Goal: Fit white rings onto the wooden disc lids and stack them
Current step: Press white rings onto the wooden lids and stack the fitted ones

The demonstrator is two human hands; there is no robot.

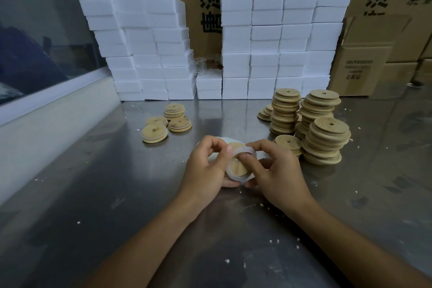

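Left hand (205, 166) and right hand (275, 170) both pinch a white ring (236, 176) around one wooden lid (239, 167), above the counter (93, 194). Unringed lid stacks (306, 124) sit right, ringed lids (167, 121) left.

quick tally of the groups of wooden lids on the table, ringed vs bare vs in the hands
Ringed lid piles, far left: 4, the first at
Bare lid stacks, far right: 5, the tallest at; the exact count is unsure, since they overlap
Lid being ringed: 1, held by the left hand and right hand
Total: 10
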